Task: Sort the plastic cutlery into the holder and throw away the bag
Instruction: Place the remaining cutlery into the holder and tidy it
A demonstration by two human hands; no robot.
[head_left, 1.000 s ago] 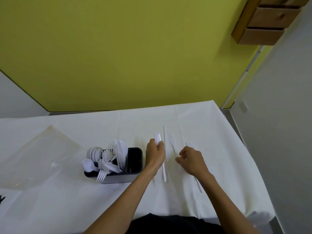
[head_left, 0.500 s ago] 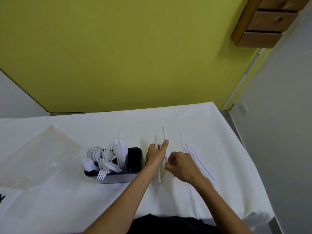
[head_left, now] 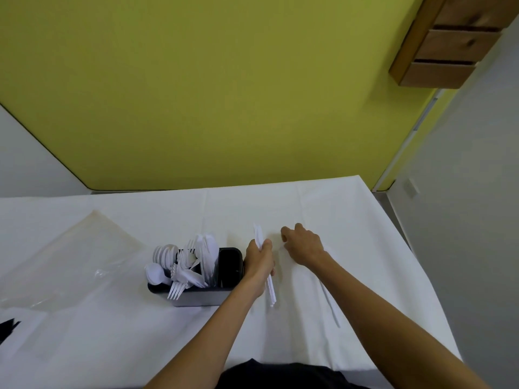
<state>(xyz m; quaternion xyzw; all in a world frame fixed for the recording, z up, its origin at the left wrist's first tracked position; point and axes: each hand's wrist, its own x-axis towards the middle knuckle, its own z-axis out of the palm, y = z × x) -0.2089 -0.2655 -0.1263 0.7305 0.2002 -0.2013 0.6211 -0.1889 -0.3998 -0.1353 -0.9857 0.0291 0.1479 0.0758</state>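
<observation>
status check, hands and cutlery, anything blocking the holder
Left hand shut on knives beside holder. Right hand open, empty, on cloth. Holder's right slot empty, unobstructed. Bag lies far left.

- A plain indoor room with nothing that marks it firmly as a home, an office or a canteen
- Yellow-green painted wall fills the back, meeting grey-white walls at either side
- Wooden wall-mounted drawer unit hangs high on the right
- One table under a white tablecloth, creased in fold lines
- A wall socket sits low on the right wall
</observation>
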